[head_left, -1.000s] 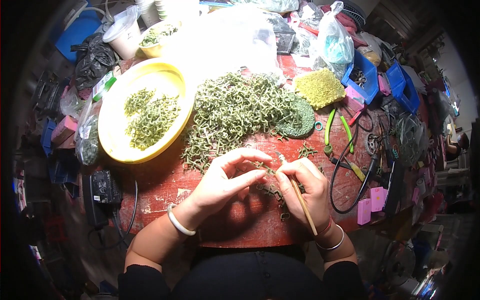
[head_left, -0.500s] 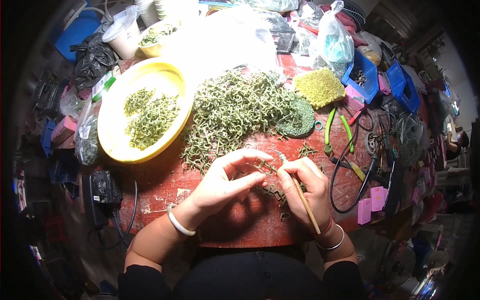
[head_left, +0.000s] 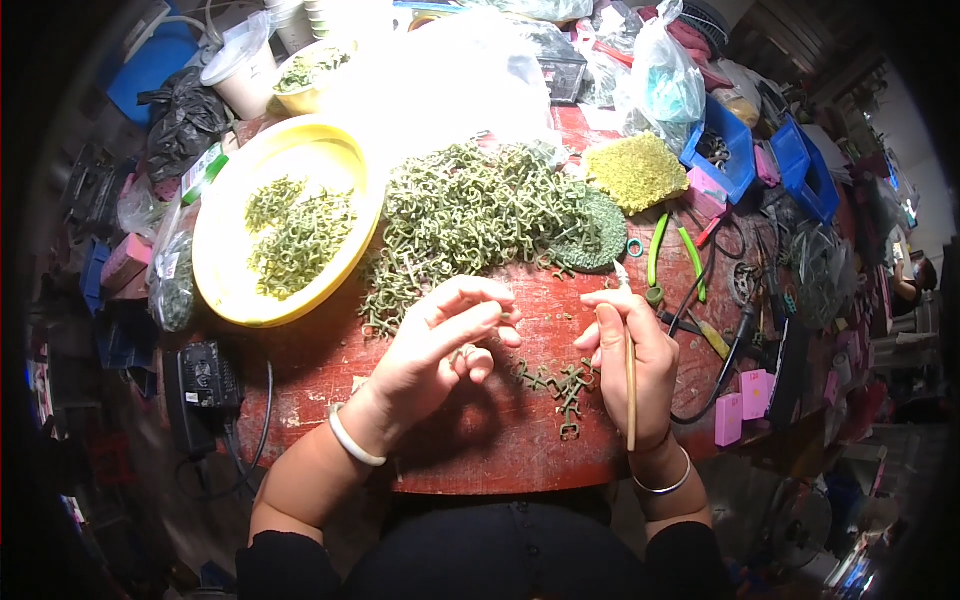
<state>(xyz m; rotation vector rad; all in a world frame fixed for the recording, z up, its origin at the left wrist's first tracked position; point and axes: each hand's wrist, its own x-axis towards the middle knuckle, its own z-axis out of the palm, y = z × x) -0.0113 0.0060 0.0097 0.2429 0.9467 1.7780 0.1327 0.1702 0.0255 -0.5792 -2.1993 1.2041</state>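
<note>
My right hand point(head_left: 640, 350) grips a slim wooden-handled tool point(head_left: 630, 400) between thumb and fingers; its pale tip points up and away from me. My left hand point(head_left: 440, 345) hovers above the red table with half-curled fingers apart, and no piece shows between its fingertips. A few small green hook-shaped pieces point(head_left: 565, 385) lie on the table between the hands. Beyond them spreads a large pile of the same green pieces point(head_left: 470, 215). A round green textured pad point(head_left: 600, 235) sits at the pile's right edge.
A yellow basin point(head_left: 215, 270) with more green pieces stands at the left. Right of the pile are a yellow rough block point(head_left: 635, 172), green-handled pliers point(head_left: 690, 262), cables and blue bins point(head_left: 735, 150). A black power box point(head_left: 205, 375) sits near the left edge.
My hands have moved apart. The green piece held between them no longer shows there. My right hand has shifted right, and the tool now stands more upright.
</note>
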